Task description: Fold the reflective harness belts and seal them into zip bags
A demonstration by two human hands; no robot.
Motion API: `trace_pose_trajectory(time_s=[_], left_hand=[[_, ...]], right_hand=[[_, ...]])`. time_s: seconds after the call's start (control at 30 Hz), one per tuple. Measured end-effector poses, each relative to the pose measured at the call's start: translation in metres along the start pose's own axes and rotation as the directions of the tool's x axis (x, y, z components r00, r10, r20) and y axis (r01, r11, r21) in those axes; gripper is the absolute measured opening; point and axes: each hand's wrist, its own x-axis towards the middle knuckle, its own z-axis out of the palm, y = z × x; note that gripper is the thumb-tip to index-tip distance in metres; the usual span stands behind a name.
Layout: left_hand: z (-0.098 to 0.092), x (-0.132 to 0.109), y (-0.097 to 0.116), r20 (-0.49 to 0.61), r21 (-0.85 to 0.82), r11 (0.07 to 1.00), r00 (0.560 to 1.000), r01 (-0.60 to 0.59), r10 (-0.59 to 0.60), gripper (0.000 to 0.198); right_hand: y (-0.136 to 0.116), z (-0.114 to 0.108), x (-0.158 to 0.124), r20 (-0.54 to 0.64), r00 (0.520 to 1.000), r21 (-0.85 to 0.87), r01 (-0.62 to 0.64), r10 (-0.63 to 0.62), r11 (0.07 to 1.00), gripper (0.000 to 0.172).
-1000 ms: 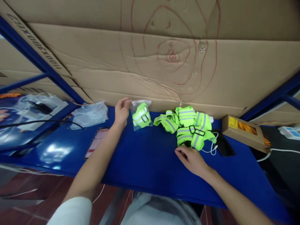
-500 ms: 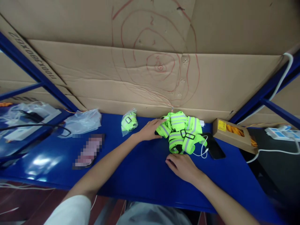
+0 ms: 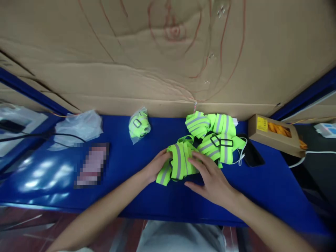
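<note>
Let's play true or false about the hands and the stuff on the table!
1. The left hand holds a green bundle. True.
2. That green bundle is plain. False: it has grey stripes.
3. A cardboard box has orange stuff inside. True.
4. The right hand is in that box. False: it is at the green bundle.
5. A bag with green stuff inside lies on the table. True.
6. That bag is right of both hands. False: it is left.

Cardboard panel [image 3: 275, 52] marked with red rings [image 3: 175, 30], set behind blue tabletop [image 3: 120, 157]; pixelated flat object [image 3: 93, 164] laid at left, black cable [image 3: 63, 134] strung farther left; at right, dark slab [image 3: 254, 154] placed near windowed carton [image 3: 275, 141], yellow label [image 3: 261, 124] stuck on, orange contents [image 3: 279, 130] exposed.
</note>
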Motion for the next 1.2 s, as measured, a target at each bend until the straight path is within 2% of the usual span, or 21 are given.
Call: trace_pose_trajectory(time_s=[0.1, 0.2, 0.27, 0.33, 0.4, 0.43, 0.5, 0.53, 0.57, 0.6, 0.67, 0.7, 0.73, 0.8, 0.83, 0.9, 0.97, 1.03, 1.1, 1.17, 1.2], left_hand=[[-0.001, -0.009, -0.001, 0.137, -0.192, 0.974, 0.986, 0.118, -0.092, 0.048], [-0.006, -0.015, 0.001, 0.314, -0.277, 0.950, 0.948, 0.145, -0.053, 0.061], [-0.010, -0.016, 0.002, 0.394, -0.224, 0.968, 0.919, 0.116, -0.019, 0.064], [-0.012, -0.015, 0.003, 0.453, -0.076, 0.994, 0.891, 0.073, -0.031, 0.058], [-0.015, -0.012, 0.005, 0.493, 0.101, 0.995, 0.868, 0.012, -0.060, 0.045], [-0.017, -0.010, 0.005, 0.488, 0.174, 0.984, 0.870, -0.026, -0.064, 0.040], [-0.022, -0.009, 0.008, 0.397, 0.278, 0.950, 0.918, -0.139, 0.018, 0.040], [-0.024, -0.010, 0.009, 0.314, 0.326, 0.916, 0.941, -0.233, 0.128, 0.048], [-0.026, -0.011, 0.010, 0.239, 0.389, 0.853, 0.933, -0.347, 0.270, 0.059], [-0.027, -0.012, 0.011, 0.203, 0.459, 0.757, 0.884, -0.465, 0.420, 0.072], [-0.027, -0.014, 0.010, 0.281, 0.543, 0.527, 0.733, -0.653, 0.620, 0.093], [-0.026, -0.015, 0.010, 0.362, 0.539, 0.442, 0.671, -0.717, 0.647, 0.098], [-0.024, -0.016, 0.009, 0.435, 0.522, 0.390, 0.631, -0.758, 0.643, 0.100], [-0.020, -0.017, 0.007, 0.518, 0.506, 0.345, 0.598, -0.790, 0.611, 0.096], [-0.018, -0.017, 0.007, 0.534, 0.514, 0.337, 0.602, -0.789, 0.594, 0.093], [-0.017, -0.017, 0.007, 0.534, 0.537, 0.358, 0.637, -0.764, 0.557, 0.090], [-0.018, -0.018, 0.010, 0.512, 0.542, 0.421, 0.683, -0.727, 0.521, 0.094], [-0.020, -0.021, 0.014, 0.496, 0.547, 0.426, 0.689, -0.721, 0.528, 0.092], [-0.021, -0.027, 0.019, 0.497, 0.551, 0.347, 0.632, -0.759, 0.595, 0.067], [-0.023, -0.035, 0.023, 0.452, 0.554, 0.253, 0.542, -0.793, 0.709, 0.035], [-0.023, -0.038, 0.025, 0.414, 0.559, 0.210, 0.490, -0.802, 0.767, 0.025]], right_hand=[[0.009, 0.001, 0.001, -0.003, 1.000, -0.013, 0.001, -0.001, 1.000, 0.086], [0.014, -0.003, 0.000, -0.029, 1.000, 0.049, -0.010, 0.011, 0.999, 0.076], [0.015, -0.009, -0.001, -0.046, 0.997, 0.142, -0.052, 0.059, 0.989, 0.060], [0.016, -0.015, -0.001, -0.073, 0.979, 0.247, -0.169, 0.192, 0.954, 0.047], [0.020, -0.019, 0.000, -0.086, 0.918, 0.358, -0.333, 0.386, 0.872, 0.035], [0.023, -0.020, 0.000, -0.075, 0.875, 0.416, -0.408, 0.478, 0.813, 0.031], [0.029, -0.021, 0.001, -0.026, 0.802, 0.521, -0.499, 0.597, 0.693, 0.029], [0.031, -0.021, 0.002, 0.002, 0.784, 0.561, -0.515, 0.621, 0.648, 0.030], [0.032, -0.022, 0.003, 0.023, 0.776, 0.591, -0.519, 0.630, 0.618, 0.030], [0.032, -0.022, 0.004, 0.041, 0.776, 0.611, -0.517, 0.629, 0.599, 0.031], [0.027, -0.023, 0.008, 0.116, 0.792, 0.629, -0.525, 0.599, 0.573, 0.033], [0.023, -0.023, 0.010, 0.176, 0.800, 0.636, -0.537, 0.573, 0.554, 0.035], [0.019, -0.022, 0.011, 0.247, 0.805, 0.643, -0.553, 0.539, 0.531, 0.037], [0.012, -0.018, 0.014, 0.382, 0.802, 0.658, -0.585, 0.459, 0.474, 0.038], [0.010, -0.016, 0.015, 0.432, 0.796, 0.667, -0.599, 0.425, 0.443, 0.038], [0.009, -0.012, 0.016, 0.490, 0.775, 0.686, -0.625, 0.399, 0.373, 0.039], [0.011, -0.010, 0.015, 0.505, 0.749, 0.705, -0.645, 0.430, 0.295, 0.041], [0.013, -0.012, 0.013, 0.504, 0.724, 0.724, -0.652, 0.471, 0.227, 0.043], [0.015, -0.016, 0.013, 0.525, 0.691, 0.740, -0.659, 0.497, 0.135, 0.044], [0.016, -0.022, 0.014, 0.584, 0.639, 0.735, -0.678, 0.501, 0.008, 0.048], [0.016, -0.024, 0.014, 0.611, 0.612, 0.726, -0.687, 0.501, -0.046, 0.050]])
